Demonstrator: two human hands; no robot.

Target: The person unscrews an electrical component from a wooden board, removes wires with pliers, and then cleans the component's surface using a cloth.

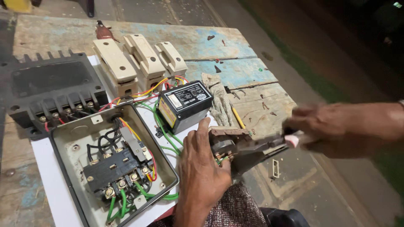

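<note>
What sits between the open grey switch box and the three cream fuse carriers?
In the head view, a small black relay unit with a yellow side label, amid coloured wires.

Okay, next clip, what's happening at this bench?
A person sits at a worn wooden table of electrical parts. The left hand steadies a small brown terminal component with wires at its base, while the right hand, blurred, brings a pink-handled tool to it. An open grey metal starter box with green and yellow wiring lies alongside, near a black relay unit.

Bare tabletop [252, 46] lies open beyond the black unit [185, 105] (wired enclosure [113, 168] crowds the left).
</note>
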